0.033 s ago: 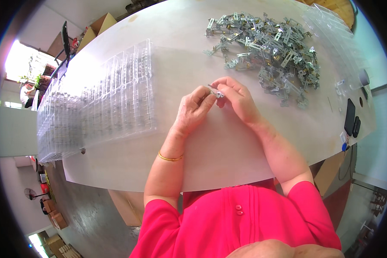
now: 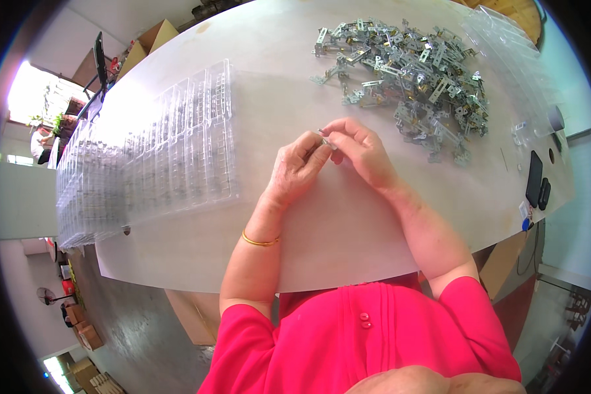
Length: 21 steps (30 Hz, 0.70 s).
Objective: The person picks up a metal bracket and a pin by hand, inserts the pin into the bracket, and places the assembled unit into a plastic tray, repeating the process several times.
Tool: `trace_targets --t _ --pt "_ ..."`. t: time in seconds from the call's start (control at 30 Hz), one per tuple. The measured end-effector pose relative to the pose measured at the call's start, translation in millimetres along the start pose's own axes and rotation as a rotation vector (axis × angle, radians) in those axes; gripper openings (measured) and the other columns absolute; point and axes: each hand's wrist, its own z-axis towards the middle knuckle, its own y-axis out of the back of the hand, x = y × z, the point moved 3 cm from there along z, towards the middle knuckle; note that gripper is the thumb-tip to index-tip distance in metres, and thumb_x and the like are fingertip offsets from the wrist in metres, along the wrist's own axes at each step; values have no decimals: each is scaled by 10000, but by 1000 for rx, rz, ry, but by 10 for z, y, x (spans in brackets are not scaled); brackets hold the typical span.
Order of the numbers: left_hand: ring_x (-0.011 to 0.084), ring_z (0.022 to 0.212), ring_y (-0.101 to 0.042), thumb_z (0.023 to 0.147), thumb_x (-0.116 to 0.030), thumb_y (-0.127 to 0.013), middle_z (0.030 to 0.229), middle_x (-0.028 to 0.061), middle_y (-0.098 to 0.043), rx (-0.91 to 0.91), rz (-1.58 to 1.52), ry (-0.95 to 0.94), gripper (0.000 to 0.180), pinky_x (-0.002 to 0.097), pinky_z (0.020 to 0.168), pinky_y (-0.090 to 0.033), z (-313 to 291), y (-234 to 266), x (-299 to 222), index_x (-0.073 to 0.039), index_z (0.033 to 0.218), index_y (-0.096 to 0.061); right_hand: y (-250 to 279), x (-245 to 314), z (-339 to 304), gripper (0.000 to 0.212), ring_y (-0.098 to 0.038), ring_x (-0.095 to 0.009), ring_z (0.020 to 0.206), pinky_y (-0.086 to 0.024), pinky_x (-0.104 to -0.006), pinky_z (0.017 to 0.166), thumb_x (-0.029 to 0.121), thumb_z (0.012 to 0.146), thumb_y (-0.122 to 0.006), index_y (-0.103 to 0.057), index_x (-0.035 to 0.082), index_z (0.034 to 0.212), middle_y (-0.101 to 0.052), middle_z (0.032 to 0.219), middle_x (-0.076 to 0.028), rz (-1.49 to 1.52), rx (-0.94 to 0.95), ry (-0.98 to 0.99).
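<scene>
My left hand [image 2: 298,165] and my right hand [image 2: 363,152] meet above the middle of the table. Between their fingertips they pinch one small metal bracket [image 2: 328,142], mostly hidden by the fingers. Beyond my right hand lies a large loose heap of metal brackets [image 2: 417,79], silvery with some brass-coloured bits. To the left of my left hand stand clear plastic trays [image 2: 177,141], stacked at the far left, their compartments holding rows of small parts.
Clear plastic trays or lids [image 2: 512,72] lie at the table's right edge. Near them are a black phone-like object [image 2: 534,178], a smaller black case [image 2: 544,194] and a roll of tape [image 2: 555,118]. The pale table [image 2: 348,230] ends just before my body.
The fingers of my right hand have shifted slightly over the bracket, so less of it shows. Arms, heap and trays stay where they were.
</scene>
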Motion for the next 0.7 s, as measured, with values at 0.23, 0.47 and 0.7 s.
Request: trace_targets --t 0.23,0.47,0.7 --pt "116 584 -472 935 -105 -684 658 52 -543 6 215 -115 118 287 546 -415 -25 -67 -59 -20 897 -611 17 -89 29 106 -597 -78 869 -509 -254 777 98 1005 -617 -662 59 1094 -651 998 -6 -106 -84 244" --pt "158 587 -499 934 -70 -688 712 80 -586 -235 263 -194 93 293 565 -447 -15 -64 -62 -14 960 -619 39 -74 42 100 -610 -76 856 -522 -246 764 106 1018 -610 -660 63 1093 -663 1003 -2 -39 -108 290" --pt "116 690 -597 915 -97 -650 816 98 -671 -91 236 -68 166 291 646 -493 -22 -58 -193 3 1048 -648 75 -88 49 101 -650 -89 754 -545 -239 679 106 1024 -598 -648 41 1081 -674 920 -19 -147 -195 287"
